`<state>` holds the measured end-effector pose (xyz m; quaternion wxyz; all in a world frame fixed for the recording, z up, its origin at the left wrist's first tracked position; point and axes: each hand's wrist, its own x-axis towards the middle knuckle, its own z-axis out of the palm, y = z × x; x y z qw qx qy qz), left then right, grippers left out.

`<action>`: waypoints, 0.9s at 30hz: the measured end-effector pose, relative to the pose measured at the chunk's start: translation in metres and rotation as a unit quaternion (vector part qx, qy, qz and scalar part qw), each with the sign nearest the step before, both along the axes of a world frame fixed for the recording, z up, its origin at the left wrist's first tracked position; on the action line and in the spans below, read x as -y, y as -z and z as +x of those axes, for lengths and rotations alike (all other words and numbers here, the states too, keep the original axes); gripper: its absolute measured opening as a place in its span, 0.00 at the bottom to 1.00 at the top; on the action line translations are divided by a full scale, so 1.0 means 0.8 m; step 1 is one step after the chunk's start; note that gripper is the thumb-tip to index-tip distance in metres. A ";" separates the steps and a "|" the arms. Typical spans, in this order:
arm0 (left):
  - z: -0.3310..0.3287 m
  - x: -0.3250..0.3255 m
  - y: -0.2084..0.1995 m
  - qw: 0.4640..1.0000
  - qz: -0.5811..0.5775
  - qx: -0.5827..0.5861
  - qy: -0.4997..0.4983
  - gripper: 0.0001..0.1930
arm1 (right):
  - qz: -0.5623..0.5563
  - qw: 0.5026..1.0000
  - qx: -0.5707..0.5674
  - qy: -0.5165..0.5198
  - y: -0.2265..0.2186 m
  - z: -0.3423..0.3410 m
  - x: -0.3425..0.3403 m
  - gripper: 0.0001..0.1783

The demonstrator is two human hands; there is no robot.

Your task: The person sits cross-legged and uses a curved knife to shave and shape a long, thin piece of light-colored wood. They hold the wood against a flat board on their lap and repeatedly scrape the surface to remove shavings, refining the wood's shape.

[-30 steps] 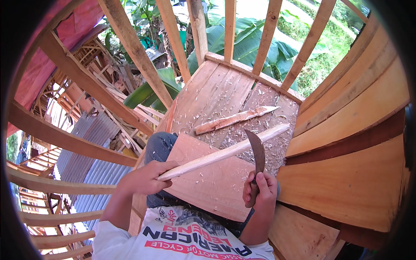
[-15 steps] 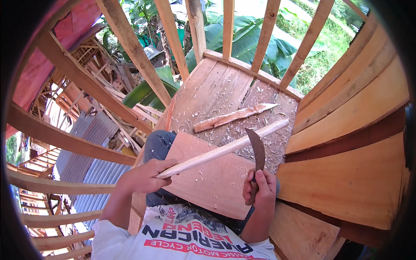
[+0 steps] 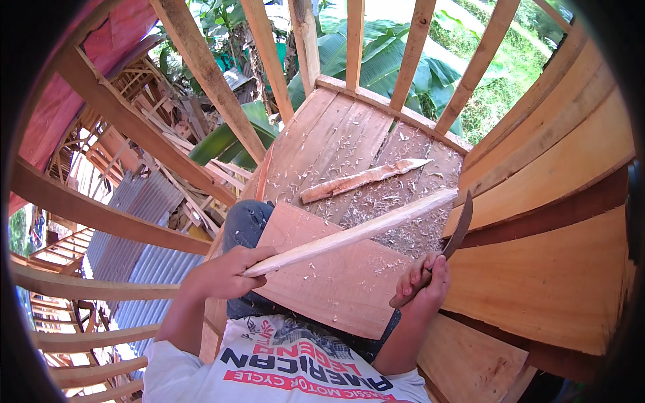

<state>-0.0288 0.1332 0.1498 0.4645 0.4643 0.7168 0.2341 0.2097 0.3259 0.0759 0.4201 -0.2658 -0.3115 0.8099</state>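
My left hand point(image 3: 236, 270) is closed round the near end of a pale, whittled wooden stick point(image 3: 356, 232), which slants away to the right above my lap. In my right hand point(image 3: 424, 282) is the wooden handle of a curved knife point(image 3: 461, 227). Its dark blade points up and away, close to the stick's far end and apart from it. A flat wooden board point(image 3: 316, 282) lies across my lap beneath the stick. Beyond it, a second piece of wood point(image 3: 363, 180), rough with a pointed end, rests on the plank floor.
Curled shavings litter the plank floor point(image 3: 336, 127). Wooden slats form a railing point(image 3: 406, 60) ahead and to the left. Wide boards point(image 3: 537, 269) make a wall close on my right. Corrugated metal sheets point(image 3: 144, 221) lie below on the left, with banana leaves point(image 3: 336, 57) beyond.
My right hand has moved right with the knife, its blade passing from the stick's middle to beyond its tip. The stick's far end has shifted slightly right; my left hand stays put.
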 end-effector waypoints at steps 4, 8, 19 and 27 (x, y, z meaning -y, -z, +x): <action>0.001 0.001 0.001 1.000 -0.001 -0.001 -0.009 0.13 | 0.079 0.986 0.006 -0.147 0.001 0.005 0.010 0.18; 0.000 0.005 0.002 1.000 0.012 -0.017 0.000 0.14 | 0.113 0.955 0.087 -0.262 0.002 -0.003 0.027 0.17; 0.003 0.013 0.007 0.999 0.009 -0.034 -0.006 0.16 | 0.114 0.971 0.110 -0.180 -0.008 -0.001 0.017 0.18; 0.005 0.009 0.010 0.999 0.025 -0.033 0.011 0.13 | 0.134 0.986 0.097 0.012 0.004 0.003 0.010 0.19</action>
